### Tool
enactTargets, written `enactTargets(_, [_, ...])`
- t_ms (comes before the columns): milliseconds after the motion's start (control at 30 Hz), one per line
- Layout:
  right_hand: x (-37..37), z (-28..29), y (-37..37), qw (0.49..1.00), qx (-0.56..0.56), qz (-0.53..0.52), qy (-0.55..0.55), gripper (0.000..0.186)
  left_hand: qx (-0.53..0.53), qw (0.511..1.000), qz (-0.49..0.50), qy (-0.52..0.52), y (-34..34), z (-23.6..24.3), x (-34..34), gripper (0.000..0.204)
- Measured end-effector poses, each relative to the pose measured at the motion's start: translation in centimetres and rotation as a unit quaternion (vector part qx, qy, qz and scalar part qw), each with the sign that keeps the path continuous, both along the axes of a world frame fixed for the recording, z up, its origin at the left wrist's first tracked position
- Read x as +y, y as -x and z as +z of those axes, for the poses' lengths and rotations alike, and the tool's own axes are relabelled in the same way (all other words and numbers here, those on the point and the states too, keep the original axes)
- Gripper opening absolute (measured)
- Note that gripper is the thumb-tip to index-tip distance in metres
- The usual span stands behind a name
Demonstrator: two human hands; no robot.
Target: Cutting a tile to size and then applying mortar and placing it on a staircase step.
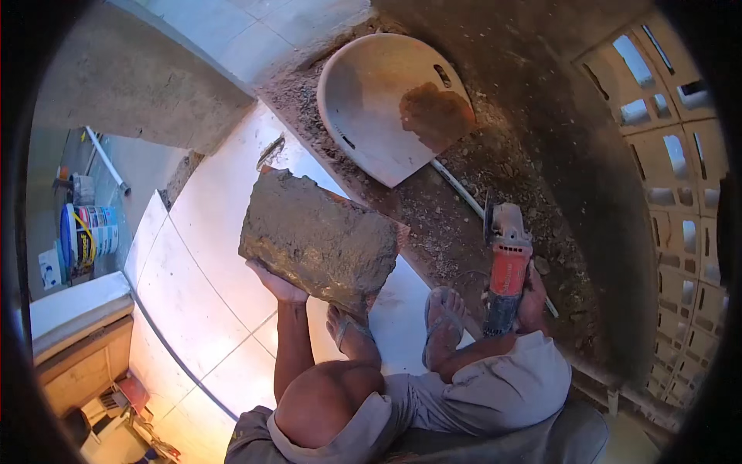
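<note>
My left hand (pixel 280 286) supports a rough slab (pixel 317 236) from below at its near left corner. Thick grey mortar coats the slab's upper face, and reddish edges show at its right and far sides. In my right hand (pixel 533 300) is an angle grinder (pixel 508 271) with a red body, dusty head and dark rear end. Its head points away from me, and the thin disc shows edge-on at the left of the head. The fingers under the slab are mostly hidden.
A pale rounded board (pixel 379 108) with a brown wet patch lies on the dirt strip (pixel 448 240). White floor tiles (pixel 216 271) extend left, crossed by a dark cable (pixel 174 356). A bucket (pixel 93 236) stands far left; perforated blocks (pixel 672 193) form the right wall.
</note>
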State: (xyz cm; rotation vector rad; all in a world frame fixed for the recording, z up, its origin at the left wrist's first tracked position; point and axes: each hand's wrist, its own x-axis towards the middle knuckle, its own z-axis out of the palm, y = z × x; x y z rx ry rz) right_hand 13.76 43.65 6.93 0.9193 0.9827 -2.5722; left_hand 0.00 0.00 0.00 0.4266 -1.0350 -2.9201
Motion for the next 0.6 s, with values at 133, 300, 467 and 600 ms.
enactTargets(133, [0.2, -0.8, -0.6, 0.999, -0.037, -0.022, -0.025, 0.072, -0.065, 0.997, 0.037, -0.002, 0.1, 0.6, 0.1, 0.081])
enactTargets(300, [-0.1, -1.4, 0.9, 0.997, -0.037, 0.019, -0.063, 0.071, -0.031, 0.999, -0.001, -0.043, 2.7, 0.3, -0.3, 0.081])
enactTargets(467, [0.1, -2.0, 0.5, 0.997, -0.045, 0.027, -0.048, 0.076, -0.054, 0.998, -0.025, -0.016, 4.8, -2.2, -3.3, 0.071])
enactTargets(600, [-0.4, -1.9, 1.5, 0.996, 0.022, 0.088, -0.005, 0.077, -0.046, 0.998, -0.041, -0.001, 7.0, -3.0, -4.3, 0.069])
